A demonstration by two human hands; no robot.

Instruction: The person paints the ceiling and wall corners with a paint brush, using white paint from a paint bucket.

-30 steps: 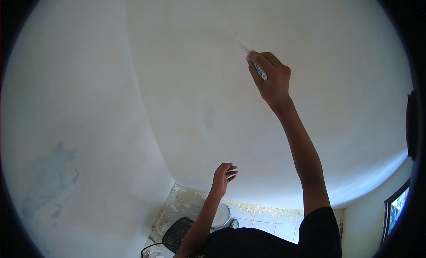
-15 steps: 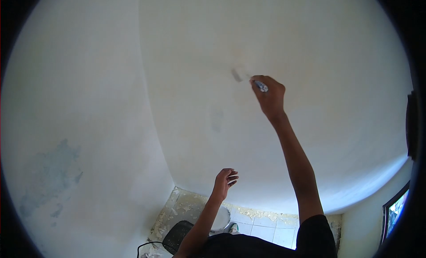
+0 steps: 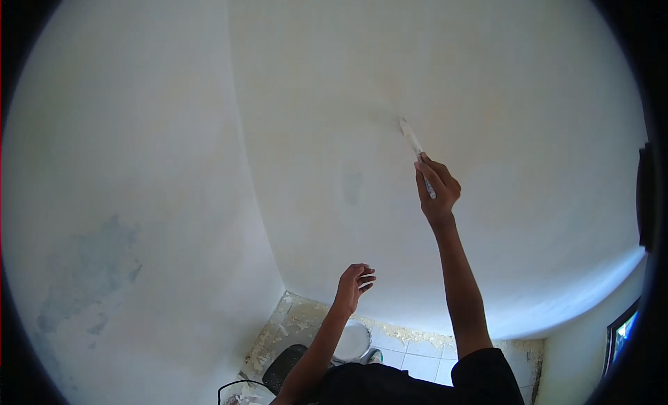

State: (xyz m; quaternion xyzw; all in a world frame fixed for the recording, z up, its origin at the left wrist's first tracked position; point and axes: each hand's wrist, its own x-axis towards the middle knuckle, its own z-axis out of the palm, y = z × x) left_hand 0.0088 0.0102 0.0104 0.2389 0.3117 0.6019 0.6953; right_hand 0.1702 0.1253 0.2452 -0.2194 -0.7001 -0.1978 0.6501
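My right hand (image 3: 438, 188) is closed around the handle of a paintbrush (image 3: 412, 137), raised in front of the pale wall (image 3: 313, 113). The brush appears nearly edge-on, its whitish head pointing up and left, with the tip at or close to the wall; contact is hard to make out. Lower down, my left hand (image 3: 355, 287) hangs in the air with loosely curled fingers slightly apart and nothing in it. A faint grey patch (image 3: 353, 187) marks the wall left of my right hand.
On the floor below stand a round white bucket (image 3: 353, 342) and a dark container (image 3: 284, 367), with a black cord beside them. Flaked paint litters the tile edge (image 3: 299, 307). A side wall (image 3: 153, 147) with a bluish stain rises at left; a window (image 3: 621, 335) shows at right.
My right hand has moved down and slightly right with the paintbrush, whose head has turned from broadside to nearly edge-on. My left hand stays almost where it was. The view has shifted slightly.
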